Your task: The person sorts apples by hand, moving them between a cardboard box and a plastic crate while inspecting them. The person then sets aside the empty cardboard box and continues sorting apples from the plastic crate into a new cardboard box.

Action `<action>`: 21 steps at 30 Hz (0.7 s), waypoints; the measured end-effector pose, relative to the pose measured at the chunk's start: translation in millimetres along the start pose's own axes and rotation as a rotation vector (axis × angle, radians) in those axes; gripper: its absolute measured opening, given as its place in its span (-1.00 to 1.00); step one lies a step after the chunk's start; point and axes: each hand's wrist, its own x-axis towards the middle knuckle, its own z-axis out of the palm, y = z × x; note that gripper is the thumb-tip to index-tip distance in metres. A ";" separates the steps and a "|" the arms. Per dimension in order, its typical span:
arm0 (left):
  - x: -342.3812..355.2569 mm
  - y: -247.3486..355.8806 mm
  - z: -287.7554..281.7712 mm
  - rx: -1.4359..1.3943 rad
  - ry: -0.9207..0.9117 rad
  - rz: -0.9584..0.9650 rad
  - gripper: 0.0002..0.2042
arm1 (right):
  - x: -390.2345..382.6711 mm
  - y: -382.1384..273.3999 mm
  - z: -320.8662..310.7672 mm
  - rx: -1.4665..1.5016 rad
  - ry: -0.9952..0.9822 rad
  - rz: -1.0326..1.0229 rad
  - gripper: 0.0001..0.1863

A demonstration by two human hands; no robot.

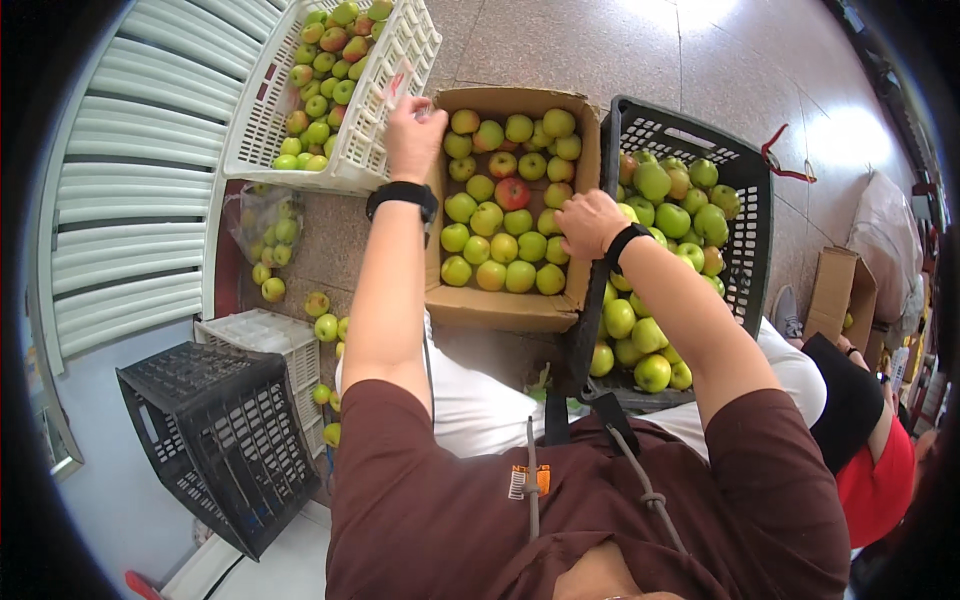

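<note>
A cardboard box (435,300) holds rows of green apples and some red-blushed ones, including a red apple (512,194). My left hand (415,138) is raised at the box's upper left, beside a white plastic crate (245,160) full of apples; its fingers are pinched, their contents unclear. My right hand (590,222) is curled over the box's right edge, fingertips among the apples, whatever it grips hidden. Directly right of the box stands a black crate (745,190) heaped with green apples (652,373).
A bagged pile of apples (280,230) and loose apples (325,326) lie at left, near a tipped black crate (205,440) and white crate (270,335). A white slatted panel (130,190) lines the left. At right are a red hook (785,165), cardboard (835,290) and another person (872,470).
</note>
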 end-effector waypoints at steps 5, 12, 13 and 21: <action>-11.4 -68.2 75.1 0.473 -0.117 0.088 -0.53 | 11.5 2.1 -4.1 0.183 0.218 -0.195 -0.75; 3.8 -85.8 136.3 0.790 -0.470 -0.269 -0.35 | 5.0 15.6 1.7 0.366 0.439 -0.169 -0.71; 5.3 -93.9 144.2 0.784 -0.476 -0.269 -0.35 | 5.6 15.5 2.0 0.377 0.455 -0.174 -0.71; 6.4 -115.3 165.1 1.040 -0.106 -0.126 -0.36 | 9.9 18.0 3.4 0.404 0.525 -0.193 -0.71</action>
